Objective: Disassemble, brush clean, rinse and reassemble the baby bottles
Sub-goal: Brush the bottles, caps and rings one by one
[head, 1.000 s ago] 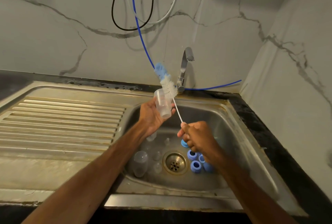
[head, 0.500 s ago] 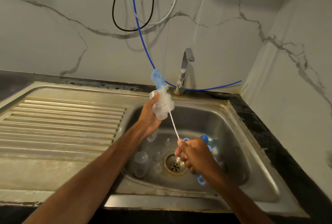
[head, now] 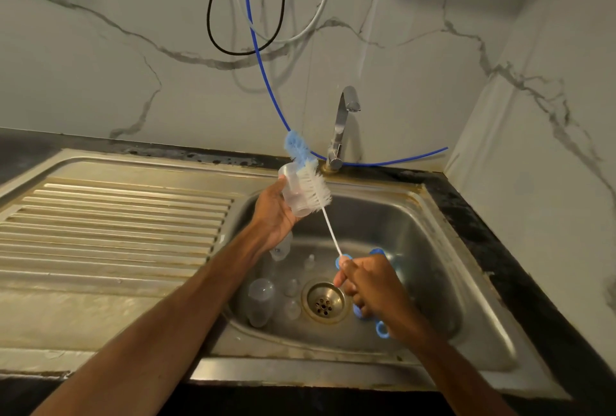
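Note:
My left hand [head: 274, 212] grips a clear baby bottle body [head: 292, 189] above the sink's back left corner, its neck pointing down towards me. My right hand [head: 370, 284] holds the thin white handle of a bottle brush [head: 311, 186]. The white bristles lie against the outside of the bottle, and the blue sponge tip sticks up past it. In the sink [head: 433, 249] lie another clear bottle [head: 260, 302], several clear teats [head: 292, 287] and several blue rings [head: 382, 329], partly hidden by my right hand.
The tap [head: 343, 122] stands behind the basin, with no water visibly running. A blue hose [head: 266, 82] and a black cable hang on the marble wall. A ridged steel draining board [head: 116, 225] lies to the left. The drain [head: 325, 303] sits mid-basin.
The brush has slid down along the bottle, pulled back by my right hand, which moved nearer and lower over the basin. My left hand dropped slightly with the bottle.

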Action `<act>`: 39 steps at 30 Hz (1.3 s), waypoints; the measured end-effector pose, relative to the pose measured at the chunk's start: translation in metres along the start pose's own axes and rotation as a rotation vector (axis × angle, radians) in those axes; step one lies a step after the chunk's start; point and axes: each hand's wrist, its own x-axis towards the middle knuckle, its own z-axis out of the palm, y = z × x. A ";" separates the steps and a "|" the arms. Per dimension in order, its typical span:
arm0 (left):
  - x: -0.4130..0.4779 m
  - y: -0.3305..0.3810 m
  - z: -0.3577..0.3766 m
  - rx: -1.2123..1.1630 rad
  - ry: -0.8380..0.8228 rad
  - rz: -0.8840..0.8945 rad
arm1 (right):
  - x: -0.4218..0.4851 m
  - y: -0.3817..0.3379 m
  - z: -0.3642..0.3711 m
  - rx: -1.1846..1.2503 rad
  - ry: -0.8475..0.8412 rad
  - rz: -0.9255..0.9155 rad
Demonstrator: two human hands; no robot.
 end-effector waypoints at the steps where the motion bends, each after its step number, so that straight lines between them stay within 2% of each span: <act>1: -0.001 -0.001 0.002 0.011 -0.008 0.002 | 0.007 -0.005 -0.002 0.005 0.027 -0.015; 5: -0.005 -0.001 0.012 0.053 -0.035 0.033 | 0.026 -0.035 -0.002 0.003 0.055 -0.085; 8: -0.001 0.003 0.006 0.035 -0.009 0.036 | 0.004 -0.022 0.003 -0.046 0.015 -0.113; 11: -0.002 0.006 0.002 -0.012 -0.038 -0.008 | -0.013 -0.003 0.004 -0.050 -0.013 -0.091; 16: -0.007 -0.001 0.016 0.109 -0.112 -0.016 | 0.026 -0.033 -0.007 0.018 0.071 -0.111; 22: 0.003 0.006 -0.003 0.043 -0.085 0.034 | -0.004 -0.003 -0.002 -0.030 -0.011 -0.051; 28: -0.004 -0.001 0.009 0.175 -0.180 0.057 | 0.026 -0.037 -0.007 0.019 0.071 -0.104; 31: -0.002 0.001 0.005 0.297 -0.143 0.133 | 0.022 -0.034 -0.008 0.006 0.067 -0.112; 34: 0.002 0.002 -0.005 0.295 -0.074 0.153 | 0.008 -0.009 -0.009 -0.012 0.049 -0.062; 36: 0.001 0.003 -0.005 0.285 -0.074 0.144 | 0.003 -0.001 -0.009 -0.002 0.049 -0.029; 39: -0.004 0.002 0.004 0.267 -0.133 0.107 | 0.010 -0.014 -0.013 -0.006 0.086 -0.099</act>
